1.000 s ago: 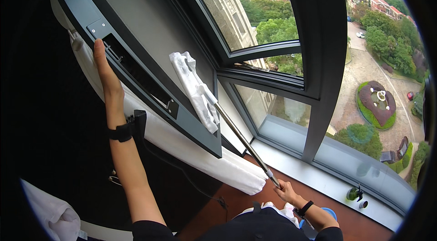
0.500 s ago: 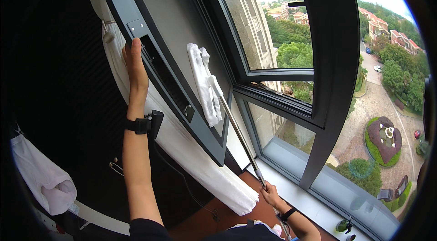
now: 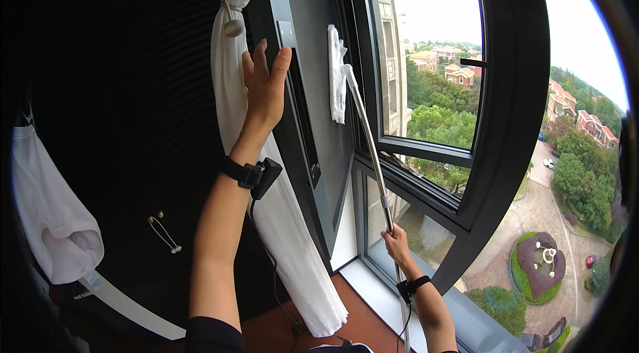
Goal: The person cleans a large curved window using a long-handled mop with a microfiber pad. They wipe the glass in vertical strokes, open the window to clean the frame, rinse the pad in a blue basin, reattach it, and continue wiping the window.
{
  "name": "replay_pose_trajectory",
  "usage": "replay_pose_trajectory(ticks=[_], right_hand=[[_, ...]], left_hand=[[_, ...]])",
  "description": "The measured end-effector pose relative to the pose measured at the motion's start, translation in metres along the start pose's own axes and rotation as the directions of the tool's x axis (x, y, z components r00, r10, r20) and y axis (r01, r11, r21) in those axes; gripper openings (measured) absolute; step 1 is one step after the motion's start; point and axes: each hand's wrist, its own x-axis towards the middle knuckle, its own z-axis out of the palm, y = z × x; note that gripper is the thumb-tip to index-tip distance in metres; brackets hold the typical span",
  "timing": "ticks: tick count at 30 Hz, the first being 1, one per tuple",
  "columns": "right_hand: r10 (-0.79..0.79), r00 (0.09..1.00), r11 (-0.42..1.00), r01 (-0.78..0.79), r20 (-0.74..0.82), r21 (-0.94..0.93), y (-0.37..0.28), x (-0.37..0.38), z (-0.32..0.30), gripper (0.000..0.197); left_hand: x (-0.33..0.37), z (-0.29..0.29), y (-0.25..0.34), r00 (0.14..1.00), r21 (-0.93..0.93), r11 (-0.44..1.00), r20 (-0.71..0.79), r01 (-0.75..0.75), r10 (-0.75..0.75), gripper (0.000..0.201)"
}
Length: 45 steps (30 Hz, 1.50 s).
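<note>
My left hand (image 3: 266, 90) is raised beside the edge of an open dark-framed window sash (image 3: 325, 220), its fingers apart. The thumb is at the frame's edge; whether it presses there I cannot tell. Lower down, my right hand (image 3: 397, 244) is wrapped round the silver pole (image 3: 373, 146) of a flat mop. The mop's white cloth pad (image 3: 336, 80) stands nearly upright at the grey face (image 3: 313, 53) of the sash, and a white joint links it to the pole.
A tied white curtain (image 3: 303, 266) hangs behind the sash. Right of it are the fixed window frame (image 3: 512, 86) and a pale sill (image 3: 373, 293), with trees and a courtyard far below. White clothing (image 3: 53, 213) hangs at left; a cord runs down from my left wrist.
The view has shifted, and the sash now appears narrower and more edge-on. My left hand's fingers have come into sight, spread apart. The mop pad looks more upright; my right hand still grips its pole.
</note>
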Motion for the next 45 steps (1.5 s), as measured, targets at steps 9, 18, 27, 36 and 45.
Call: replay_pose_trajectory(ticks=[9, 18, 27, 36, 45], right_hand=[[-0.216, 0.976, 0.976, 0.216, -0.004, -0.013, -0.045, 0.058, -0.001, 0.024], [-0.223, 0.975, 0.973, 0.222, 0.015, 0.055, -0.103, 0.049, 0.002, 0.027], [-0.345, 0.938, 0.938, 0.345, 0.033, 0.003, -0.106, 0.002, 0.004, 0.026], [-0.425, 0.905, 0.904, 0.426, 0.031, -0.044, -0.083, -0.035, 0.017, 0.027], [-0.249, 0.96, 0.966, 0.256, 0.126, -0.046, -0.015, -0.068, 0.009, 0.023]], left_hand=[[-0.002, 0.0, 0.003, 1.0, 0.013, 1.0, -0.003, -0.016, 0.016, 0.107], [-0.002, 0.0, -0.002, 1.0, 0.033, 0.999, 0.004, 0.012, -0.012, 0.105], [-0.001, -0.002, -0.002, 0.998, 0.069, 0.997, -0.049, -0.044, 0.047, 0.1], [-0.001, -0.001, 0.005, 0.98, 0.082, 0.982, -0.096, -0.168, 0.175, 0.082], [-0.003, -0.002, 0.008, 0.978, 0.079, 0.979, -0.076, -0.19, 0.196, 0.077]])
